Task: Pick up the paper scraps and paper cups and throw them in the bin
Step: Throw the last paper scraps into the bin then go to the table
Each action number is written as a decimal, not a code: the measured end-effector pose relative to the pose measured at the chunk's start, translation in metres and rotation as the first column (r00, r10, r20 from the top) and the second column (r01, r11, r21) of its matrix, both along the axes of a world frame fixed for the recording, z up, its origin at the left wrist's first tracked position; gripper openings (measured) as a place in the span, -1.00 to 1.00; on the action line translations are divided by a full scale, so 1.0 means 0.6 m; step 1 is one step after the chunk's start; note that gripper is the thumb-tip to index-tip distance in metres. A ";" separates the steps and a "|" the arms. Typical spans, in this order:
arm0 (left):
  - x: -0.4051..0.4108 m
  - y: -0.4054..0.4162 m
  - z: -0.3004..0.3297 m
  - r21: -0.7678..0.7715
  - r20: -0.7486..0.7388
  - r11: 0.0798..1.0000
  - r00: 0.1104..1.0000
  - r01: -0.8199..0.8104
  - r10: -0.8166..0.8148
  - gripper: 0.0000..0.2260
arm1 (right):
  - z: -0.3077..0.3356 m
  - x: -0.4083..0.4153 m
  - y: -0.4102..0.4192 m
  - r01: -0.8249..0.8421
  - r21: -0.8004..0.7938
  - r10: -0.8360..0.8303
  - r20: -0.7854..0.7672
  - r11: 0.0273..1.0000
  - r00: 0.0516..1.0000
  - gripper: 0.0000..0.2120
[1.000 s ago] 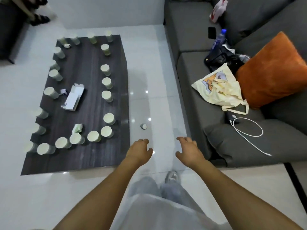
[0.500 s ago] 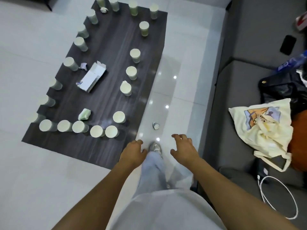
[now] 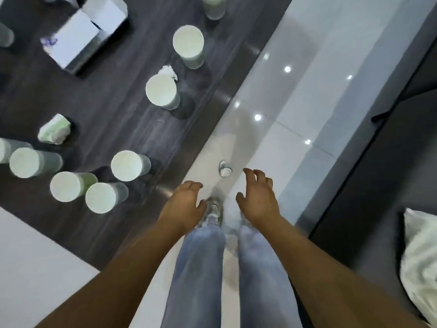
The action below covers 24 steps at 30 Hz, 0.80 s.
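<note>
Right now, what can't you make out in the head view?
- Bin: nowhere in the head view.
- Small scrap on the floor: blurred and tiny, so paper or something else, cannot tell.
- Open white box: cut by the top edge, smeared by motion.
- Cups at the left edge: cropped, count unclear.
- White thing on the sofa: cut by the right edge.
- Left hand and right hand: grip on nothing, palms hidden.

The picture's edges cut off my far paper cup [image 3: 214, 7], the white box [image 3: 80, 36] and the pale bag [image 3: 421, 263] at right.
</note>
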<state>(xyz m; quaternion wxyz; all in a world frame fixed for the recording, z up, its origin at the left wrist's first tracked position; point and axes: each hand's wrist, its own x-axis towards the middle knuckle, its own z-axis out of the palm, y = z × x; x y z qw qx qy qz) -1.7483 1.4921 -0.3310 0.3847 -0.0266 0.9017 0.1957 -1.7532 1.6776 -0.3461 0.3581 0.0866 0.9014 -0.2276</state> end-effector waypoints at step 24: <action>0.034 -0.006 -0.627 -0.050 0.028 0.995 0.996 -0.087 0.089 -0.61 | -0.728 -0.003 -0.054 -0.098 -0.040 0.089 -0.181 0.994 0.979 -0.29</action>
